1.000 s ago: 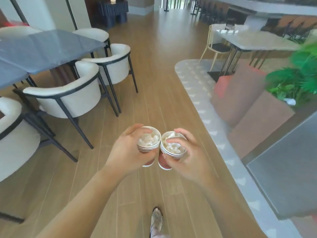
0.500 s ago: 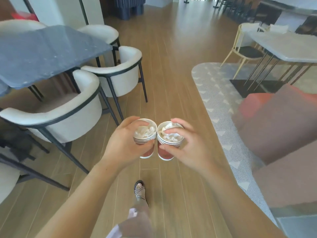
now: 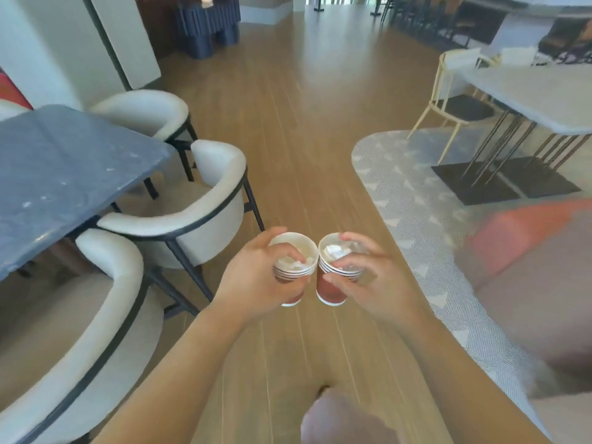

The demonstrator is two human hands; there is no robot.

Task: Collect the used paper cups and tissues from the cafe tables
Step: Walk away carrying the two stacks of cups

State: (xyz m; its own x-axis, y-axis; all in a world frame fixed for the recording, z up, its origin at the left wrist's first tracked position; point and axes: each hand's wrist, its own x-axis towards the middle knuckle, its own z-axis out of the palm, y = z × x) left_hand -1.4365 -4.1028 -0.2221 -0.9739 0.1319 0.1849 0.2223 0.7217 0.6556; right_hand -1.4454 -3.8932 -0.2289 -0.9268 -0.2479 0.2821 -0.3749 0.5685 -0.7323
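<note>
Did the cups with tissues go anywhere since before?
Yes. The left hand and right hand have carried the cups forward: the dark table now lies nearer.

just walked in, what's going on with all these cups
A person stands in the wooden-floored aisle beside the grey table, carrying stacked red paper cups. The left hand grips the left stack and the right hand grips the right stack, rims side by side. Crumpled tissues sit in both top cups.

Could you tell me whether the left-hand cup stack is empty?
Not empty: crumpled white tissue sits inside the top of the cup stack that the left hand grips.
</note>
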